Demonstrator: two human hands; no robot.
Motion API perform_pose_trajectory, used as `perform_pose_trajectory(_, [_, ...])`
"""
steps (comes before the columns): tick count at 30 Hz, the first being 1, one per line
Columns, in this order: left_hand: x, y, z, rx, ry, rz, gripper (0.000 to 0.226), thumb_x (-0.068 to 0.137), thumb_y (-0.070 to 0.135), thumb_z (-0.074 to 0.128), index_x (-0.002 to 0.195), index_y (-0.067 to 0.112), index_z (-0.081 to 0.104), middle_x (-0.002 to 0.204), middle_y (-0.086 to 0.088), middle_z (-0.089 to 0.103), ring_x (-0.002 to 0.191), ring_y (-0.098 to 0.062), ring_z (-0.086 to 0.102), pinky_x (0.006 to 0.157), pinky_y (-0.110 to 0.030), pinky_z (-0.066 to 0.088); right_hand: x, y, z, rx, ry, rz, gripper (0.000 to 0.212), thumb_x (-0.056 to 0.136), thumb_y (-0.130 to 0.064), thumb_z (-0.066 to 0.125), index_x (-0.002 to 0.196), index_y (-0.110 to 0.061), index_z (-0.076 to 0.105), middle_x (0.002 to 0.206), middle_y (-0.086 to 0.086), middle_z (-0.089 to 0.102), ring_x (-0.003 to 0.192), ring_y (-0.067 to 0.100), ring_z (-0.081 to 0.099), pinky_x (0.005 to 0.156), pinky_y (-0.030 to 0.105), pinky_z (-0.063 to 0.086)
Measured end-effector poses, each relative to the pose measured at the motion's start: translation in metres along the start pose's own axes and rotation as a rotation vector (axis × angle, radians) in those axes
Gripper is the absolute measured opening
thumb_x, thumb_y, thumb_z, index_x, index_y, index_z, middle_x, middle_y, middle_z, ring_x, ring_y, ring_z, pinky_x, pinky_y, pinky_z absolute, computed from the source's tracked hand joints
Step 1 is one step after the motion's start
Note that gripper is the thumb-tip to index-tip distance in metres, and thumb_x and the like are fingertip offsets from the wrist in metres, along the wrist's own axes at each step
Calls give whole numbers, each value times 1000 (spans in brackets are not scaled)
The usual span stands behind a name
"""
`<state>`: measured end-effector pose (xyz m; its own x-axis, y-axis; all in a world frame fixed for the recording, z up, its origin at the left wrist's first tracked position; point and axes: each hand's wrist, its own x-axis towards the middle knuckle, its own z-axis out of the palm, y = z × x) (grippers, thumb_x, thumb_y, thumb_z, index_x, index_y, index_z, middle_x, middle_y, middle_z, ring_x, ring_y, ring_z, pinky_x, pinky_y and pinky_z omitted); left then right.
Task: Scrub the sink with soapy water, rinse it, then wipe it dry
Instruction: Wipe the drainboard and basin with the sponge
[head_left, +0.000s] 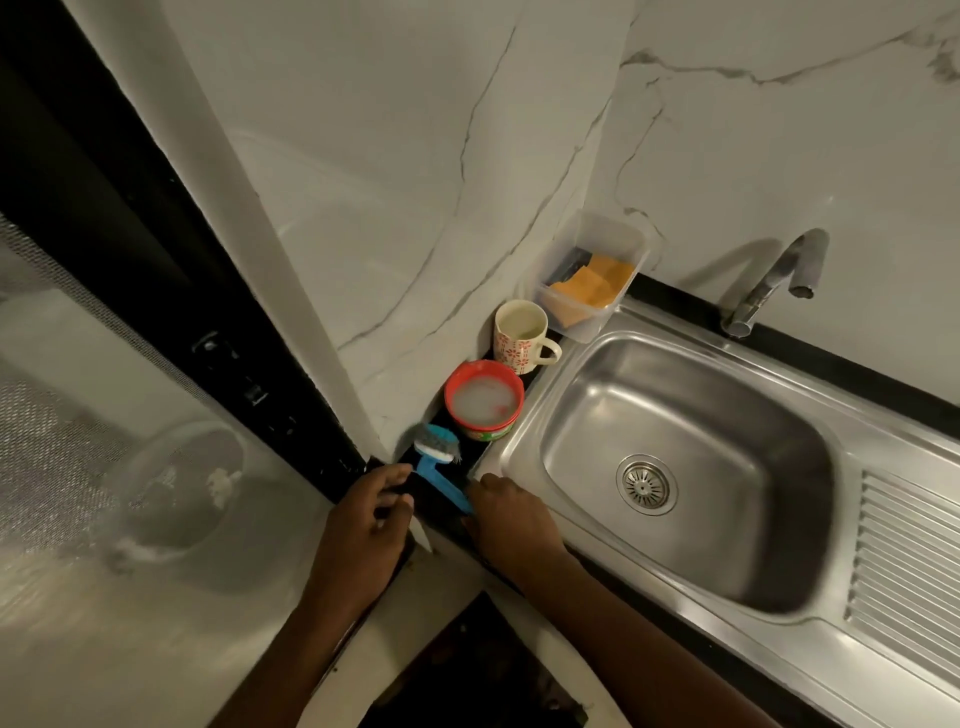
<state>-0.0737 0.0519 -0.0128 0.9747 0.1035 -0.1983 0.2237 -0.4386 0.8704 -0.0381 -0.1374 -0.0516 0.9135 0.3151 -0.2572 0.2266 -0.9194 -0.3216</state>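
Since the blue scrub brush (439, 462) lies at 9 o'clock of the sink (675, 395), right by the red bowl (484, 397) of soapy water for dipping, the right hand (511, 514) covers its handle end (grip hidden, can't tell) while the left hand (371, 514) hovers alongside, fingers loosely spread.

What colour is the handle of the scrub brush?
The brush handle is blue; head view shows it best.

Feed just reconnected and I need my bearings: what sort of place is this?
Most likely a home kitchen: a stainless steel sink with ribbed drainboard, a chrome tap behind it, and a red tub of soapy water beside a blue scrub brush.
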Motion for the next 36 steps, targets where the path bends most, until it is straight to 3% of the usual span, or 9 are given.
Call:
perform_pose_trajectory(7, [14,11,-9,-7,-5,57,38,104,13,59,140,26,61,133,14,64,119,3,59,91,-16,48,1,2,-13,136,34,30,29,104,-33,57,125,-15,67,115,4,65,100,19,64,89,35,56])
perform_pose_trajectory(13, [17,21,-5,-19,-21,90,38,104,15,59,139,29,60,133,20,63,120,8,58,88,-12,47,-9,5,-42,341,159,-5,22,103,-36,60,114,-21,72,99,-6,67,84,7,59,73,23,47])
perform_pose_trajectory(16, [21,25,-2,-32,-24,96,38,104,15,59,138,31,61,131,21,63,116,12,57,87,-11,47,-4,7,-49,617,210,85,19,101,-36,65,110,-24,77,92,-8,74,80,9,68,73,27,57])
perform_pose_trajectory(19, [25,30,0,-45,-22,113,38,103,12,59,137,29,62,131,19,64,116,15,56,87,-13,47,9,10,-48,863,209,205,19,100,-33,69,103,-17,80,86,-1,78,75,13,74,75,34,63])
perform_pose_trajectory(22, [32,33,1,-42,-20,140,37,103,10,60,136,26,64,130,15,65,115,16,56,88,-15,48,22,10,-42,1077,185,309,22,98,-31,72,99,-12,80,88,8,77,81,23,76,79,42,65])
perform_pose_trajectory(27, [43,39,3,-2,-27,175,34,103,12,60,134,26,64,128,16,64,111,16,56,86,-10,47,30,6,-30,1406,166,439,22,97,-28,73,104,-9,81,95,8,79,89,22,76,85,38,65])
perform_pose_trajectory(33, [51,47,5,33,-73,218,36,103,14,60,128,40,60,119,35,56,108,30,50,77,-2,45,31,0,-25,1519,201,507,23,97,-27,73,104,-6,80,94,10,79,82,18,76,80,31,64])
perform_pose_trajectory(36, [55,48,7,18,-101,245,35,103,12,60,129,35,61,119,33,57,109,30,50,77,2,46,28,-2,-23,1496,196,542,29,95,-32,75,108,-6,79,96,9,79,88,22,78,82,35,65])
